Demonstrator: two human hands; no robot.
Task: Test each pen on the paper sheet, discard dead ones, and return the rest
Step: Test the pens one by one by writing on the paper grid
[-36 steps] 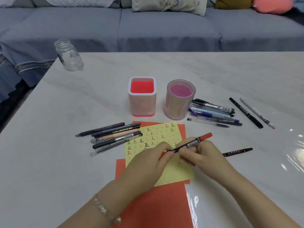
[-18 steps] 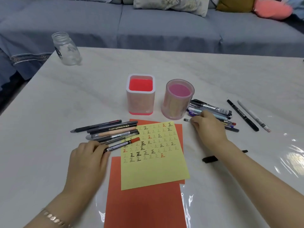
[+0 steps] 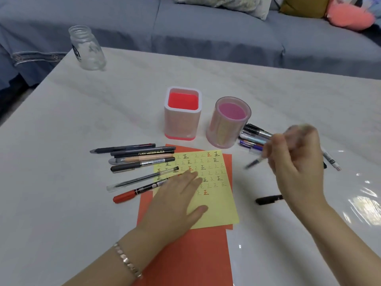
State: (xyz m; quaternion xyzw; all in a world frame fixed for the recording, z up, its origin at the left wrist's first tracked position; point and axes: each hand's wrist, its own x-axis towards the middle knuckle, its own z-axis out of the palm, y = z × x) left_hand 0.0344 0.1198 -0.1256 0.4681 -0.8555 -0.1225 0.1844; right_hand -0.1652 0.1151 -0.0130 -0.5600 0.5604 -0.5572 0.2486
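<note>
An orange sheet (image 3: 185,256) lies nearest on the desk (image 3: 61,203), partly under the yellow paper sheet (image 3: 216,205), which carries rows of test marks. The left hand (image 3: 177,203) lies flat on the yellow paper sheet, grip spread, holding nothing. A red-capped marker (image 3: 132,194) lies just left of that hand; a black cap (image 3: 268,199) lies right of the sheet. The right hand (image 3: 296,168) is raised above the desk, grip pinching a blurred pen (image 3: 254,163), tip pointing left and down. A row of pens (image 3: 140,158) lies left of the sheet. Beyond stand a square holder (image 3: 182,122) and a round holder (image 3: 227,124), with a second pen group (image 3: 253,135) beside the round holder. A glass jar (image 3: 87,48) stands at the far left corner.
</note>
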